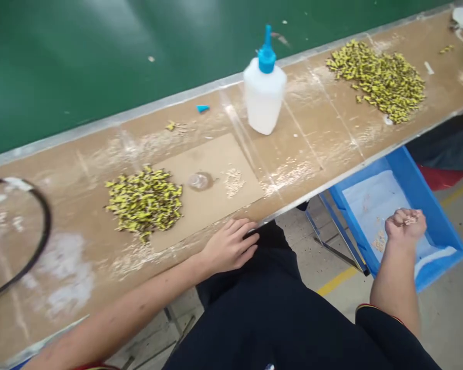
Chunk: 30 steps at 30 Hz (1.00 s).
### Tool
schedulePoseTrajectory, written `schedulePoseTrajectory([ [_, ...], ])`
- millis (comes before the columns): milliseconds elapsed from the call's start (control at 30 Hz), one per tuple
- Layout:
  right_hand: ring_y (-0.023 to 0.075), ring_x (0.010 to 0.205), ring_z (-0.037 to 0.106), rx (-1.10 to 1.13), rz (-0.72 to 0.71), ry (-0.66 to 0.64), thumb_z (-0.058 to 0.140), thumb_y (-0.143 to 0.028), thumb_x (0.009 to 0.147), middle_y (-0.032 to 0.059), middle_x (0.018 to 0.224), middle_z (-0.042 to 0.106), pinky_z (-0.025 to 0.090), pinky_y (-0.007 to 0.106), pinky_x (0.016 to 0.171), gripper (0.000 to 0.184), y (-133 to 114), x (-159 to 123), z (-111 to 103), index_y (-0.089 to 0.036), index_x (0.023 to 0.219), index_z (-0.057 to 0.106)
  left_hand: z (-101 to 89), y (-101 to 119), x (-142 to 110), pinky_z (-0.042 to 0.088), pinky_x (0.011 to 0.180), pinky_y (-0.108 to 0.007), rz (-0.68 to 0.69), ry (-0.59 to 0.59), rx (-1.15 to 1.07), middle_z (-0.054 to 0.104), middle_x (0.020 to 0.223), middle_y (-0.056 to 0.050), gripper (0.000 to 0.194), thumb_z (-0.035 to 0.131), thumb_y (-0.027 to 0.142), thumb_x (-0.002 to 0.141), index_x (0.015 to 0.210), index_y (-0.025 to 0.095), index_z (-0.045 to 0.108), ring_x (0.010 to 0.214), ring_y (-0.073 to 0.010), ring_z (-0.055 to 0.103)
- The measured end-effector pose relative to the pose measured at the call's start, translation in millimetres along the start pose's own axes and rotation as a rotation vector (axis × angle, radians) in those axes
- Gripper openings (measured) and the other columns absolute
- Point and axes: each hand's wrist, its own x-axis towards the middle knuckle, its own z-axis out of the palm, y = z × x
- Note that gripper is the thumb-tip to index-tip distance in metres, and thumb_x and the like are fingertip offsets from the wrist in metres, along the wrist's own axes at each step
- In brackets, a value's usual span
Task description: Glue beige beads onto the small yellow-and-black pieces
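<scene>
Two loose heaps of yellow-black parts [143, 201] [376, 82]

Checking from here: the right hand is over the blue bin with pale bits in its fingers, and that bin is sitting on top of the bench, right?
Not quite: the blue bin isn't on the bench. The head view shows it lower down, beyond the bench's near edge. The right hand is over it with pale bits in its fingers, as you said.
</scene>
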Motion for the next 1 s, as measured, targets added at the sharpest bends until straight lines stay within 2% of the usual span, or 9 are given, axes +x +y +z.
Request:
schedulePoseTrajectory([
  [133,0.0094,0.045,0.003,0.061,-0.019,-0.141,0.083,-0.048,0.073,-0.0087,0.054,0.017,-0.005,0.037,0.038,0.047,-31,-23,93,-0.032,0.053,0.043,2.1,-2,-5,0.052,0.091,-0.037,0.048,0.024,-0.024,0.073,0.117,-0.011,0.018,0.057,0.027,0.1,0.102,0.017,0.071,0.113,-0.0253,0.065],
  [233,0.0085,0.046,0.003,0.136,0.068,-0.434,0.082,-0.047,0.078,-0.0102,0.058,0.016,-0.004,0.031,0.035,0.052,-44,-59,188,-0.028,0.061,0.037,4.3,-3,-8,0.049,0.093,-0.037,0.087,0.024,-0.043,0.071,0.119,-0.013,0.018,0.057,0.027,0.099,0.102,0.016,0.07,0.117,-0.0259,0.063],
  [333,0.0078,0.044,0.008,0.095,0.098,-0.644,0.075,-0.059,0.085,-0.0103,0.058,0.02,0.007,0.025,0.033,0.057,-38,-95,287,-0.027,0.066,0.032,6.5,-4,-10,0.047,0.094,-0.038,0.101,-0.002,-0.064,0.069,0.121,-0.013,0.017,0.057,0.027,0.099,0.101,0.015,0.069,0.12,-0.0268,0.062],
  [433,0.0081,0.043,0.015,-0.047,-0.08,-0.674,0.058,-0.079,0.089,-0.0092,0.059,0.027,0.016,0.026,0.036,0.061,-15,-116,368,-0.027,0.068,0.033,8.4,-4,-12,0.046,0.093,-0.038,0.101,0.004,-0.074,0.068,0.118,-0.013,0.017,0.057,0.028,0.099,0.098,0.015,0.068,0.119,-0.0272,0.061],
  [500,0.0098,0.046,0.026,-0.219,-0.366,-0.632,0.048,-0.083,0.093,-0.007,0.06,0.033,0.024,0.028,0.043,0.061,1,-119,404,-0.027,0.068,0.037,9.4,-4,-14,0.046,0.092,-0.038,0.11,0.01,-0.076,0.068,0.117,-0.013,0.017,0.057,0.028,0.098,0.097,0.015,0.068,0.118,-0.0273,0.06],
  [600,0.0146,0.056,0.04,-0.611,-0.83,-0.648,0.032,-0.079,0.1,-0.0021,0.061,0.041,0.034,0.032,0.057,0.062,17,-117,432,-0.027,0.068,0.041,10.6,-4,-14,0.045,0.09,-0.038,0.128,0.015,-0.088,0.067,0.116,-0.014,0.015,0.059,0.027,0.097,0.097,0.015,0.069,0.116,-0.0273,0.06],
  [700,0.0175,0.059,0.042,-0.913,-1.063,-0.692,0.021,-0.066,0.107,0.0013,0.063,0.047,0.031,0.034,0.061,0.059,23,-116,439,-0.027,0.069,0.043,12.1,-5,-14,0.045,0.089,-0.038,0.134,0.031,-0.113,0.067,0.114,-0.014,0.014,0.062,0.027,0.095,0.096,0.015,0.069,0.114,-0.027,0.06],
  [867,0.0176,0.062,0.046,-1.093,-1.202,-0.69,0.022,-0.052,0.111,0.0039,0.07,0.059,0.029,0.033,0.059,0.056,26,-119,430,-0.024,0.075,0.054,15.5,-5,-14,0.045,0.088,-0.038,0.125,0.054,-0.128,0.067,0.11,-0.012,0.014,0.064,0.028,0.093,0.095,0.015,0.069,0.111,-0.0262,0.06],
  [1000,0.0201,0.071,0.055,-0.964,-1.169,-0.735,0.025,-0.053,0.111,0.0059,0.074,0.065,0.039,0.034,0.067,0.057,23,-117,425,-0.025,0.077,0.062,17.3,-5,-14,0.045,0.089,-0.038,0.115,0.058,-0.121,0.067,0.111,-0.013,0.014,0.063,0.029,0.095,0.095,0.016,0.069,0.111,-0.0259,0.059],
])
